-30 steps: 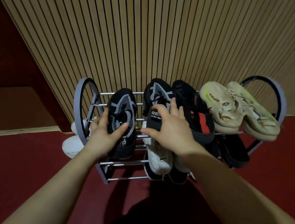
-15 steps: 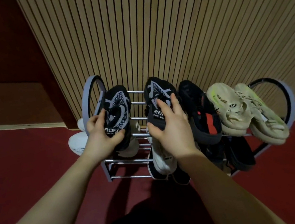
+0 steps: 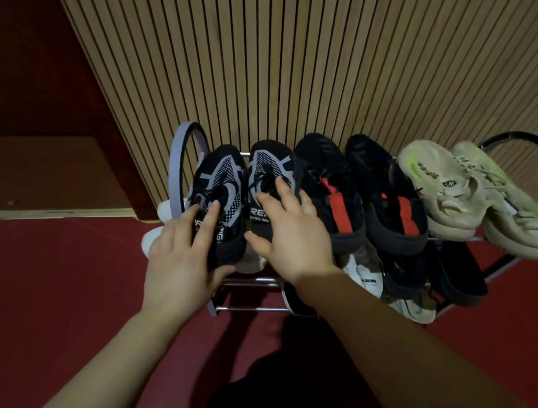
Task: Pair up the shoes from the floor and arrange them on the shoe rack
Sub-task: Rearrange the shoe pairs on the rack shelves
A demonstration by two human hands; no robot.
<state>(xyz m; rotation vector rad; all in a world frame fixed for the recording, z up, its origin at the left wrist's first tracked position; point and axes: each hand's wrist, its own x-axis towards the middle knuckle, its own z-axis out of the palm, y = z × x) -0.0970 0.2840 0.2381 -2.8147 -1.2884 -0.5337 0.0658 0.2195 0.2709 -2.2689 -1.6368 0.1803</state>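
Black-grey shoes [image 3: 224,189], apart a moment ago, now sit side by side on the rack [image 3: 174,172]. Left hand [image 3: 178,254] and right hand [image 3: 294,234] rest straight fingers [image 3: 209,220] on them, gripping nothing; pair apparently placed.

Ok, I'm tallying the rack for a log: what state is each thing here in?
Shoe rack: upright, both tiers loaded.
Left grey-black sneaker: on top tier, left hand resting on it.
Right grey-black sneaker: on top tier, right hand resting on it.
Black-red pair: on top tier, side by side.
Beige pair: on top tier, right end.
White shoe: on floor beside the rack.
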